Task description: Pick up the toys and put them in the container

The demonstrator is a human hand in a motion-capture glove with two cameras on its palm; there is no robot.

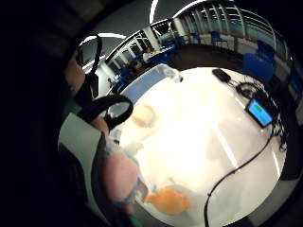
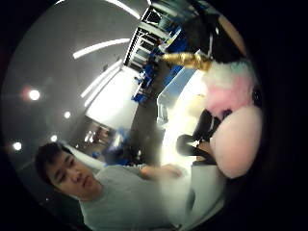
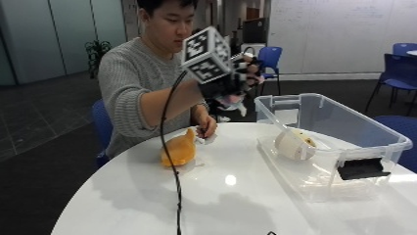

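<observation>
My gloved right hand is raised above the table's far edge, just left of the container, and grips a pink and white plush unicorn. The plush fills the thumb side view, its gold horn pointing away; its pink body also shows beside the palm. The clear plastic container stands on the table's right side with a cream toy inside, also visible as the cream toy in the container. An orange toy lies on the table.
The person's bare left hand rests on the white round table beside the orange toy. A black cable hangs from the glove across the table. A small screen device and cables lie on the table's other side. Blue chairs stand behind.
</observation>
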